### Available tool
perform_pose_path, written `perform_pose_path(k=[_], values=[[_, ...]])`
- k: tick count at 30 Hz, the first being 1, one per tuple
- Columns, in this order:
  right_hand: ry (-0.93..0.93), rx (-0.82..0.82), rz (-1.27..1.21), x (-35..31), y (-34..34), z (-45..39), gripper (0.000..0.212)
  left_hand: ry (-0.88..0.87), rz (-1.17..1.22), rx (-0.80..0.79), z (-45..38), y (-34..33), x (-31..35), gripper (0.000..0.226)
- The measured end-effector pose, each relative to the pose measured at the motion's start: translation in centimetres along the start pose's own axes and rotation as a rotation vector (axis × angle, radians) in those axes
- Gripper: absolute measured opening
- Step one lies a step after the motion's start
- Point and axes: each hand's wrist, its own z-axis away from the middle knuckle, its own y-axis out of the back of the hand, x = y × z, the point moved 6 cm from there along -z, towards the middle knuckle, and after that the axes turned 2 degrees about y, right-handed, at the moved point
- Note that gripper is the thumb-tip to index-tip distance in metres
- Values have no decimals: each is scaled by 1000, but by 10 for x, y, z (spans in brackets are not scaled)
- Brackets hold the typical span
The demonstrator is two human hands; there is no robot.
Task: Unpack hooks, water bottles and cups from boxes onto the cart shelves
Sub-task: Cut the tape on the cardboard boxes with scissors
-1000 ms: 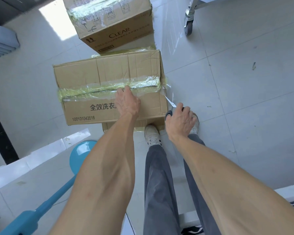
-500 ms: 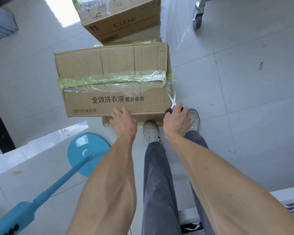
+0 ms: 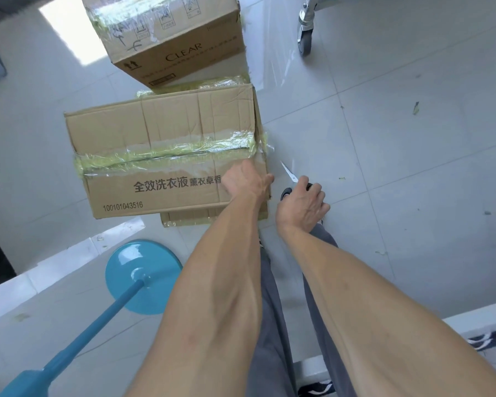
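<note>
A taped cardboard box sits on the tiled floor, still sealed. The left hand rests spread on its near right corner. Just right, the right hand grips scissors, blades pointing far. Best to steady the box and slit shallowly along the tape.

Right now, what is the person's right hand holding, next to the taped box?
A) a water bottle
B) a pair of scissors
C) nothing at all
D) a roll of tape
B: the right hand grips black handles, and a pointed blade of the scissors sticks out toward the taped box, whose near right corner the left hand rests on.
</note>
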Motion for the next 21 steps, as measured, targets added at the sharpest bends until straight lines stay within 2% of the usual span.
perform_pose_path(k=[4,9,12,14,15,17,21], values=[[21,4,31,1,3,-7,33,-50,33,38,2,-9,-15,51],[47,5,16,-5,1,-12,30,-213,-21,253,-21,15,-40,19],[68,-3,9,-9,-3,-9,28,-264,-162,219,-31,16,-46,60],[88,-20,1,-11,-5,-4,27,-275,-224,171,-32,13,-46,75],[96,-26,-1,-12,-6,-1,26,-256,-194,140,-34,12,-47,71],[95,-36,-1,-12,-8,3,27,-226,-99,112,-34,18,-47,49],[100,-9,-11,-14,-2,9,28,-270,-58,281,-27,45,-50,32]])
